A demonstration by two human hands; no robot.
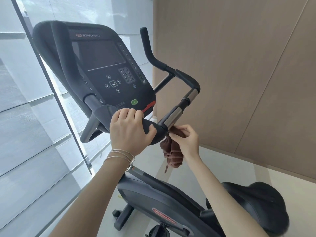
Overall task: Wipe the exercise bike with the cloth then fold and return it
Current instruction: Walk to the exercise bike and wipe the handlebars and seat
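Observation:
A black exercise bike [106, 69] fills the view, its console with a dark screen tilted toward me. My left hand [130, 129] wraps around the black padded handlebar grip just below the console. A brown cloth [171, 153] hangs bunched under the near end of the silver handlebar sensor [172, 116]. My right hand [185, 140] pinches the cloth against the underside of the bar where the black grip meets the silver part. The black saddle [256, 204] sits at the lower right, and the bike's body [159, 200] with a red logo is below my arms.
A glass wall with a dark frame post [56, 93] stands close on the left. A brown panelled wall [239, 65] rises on the right. Pale floor [222, 161] shows around the bike. The far handlebar horn [147, 47] sticks up beside the console.

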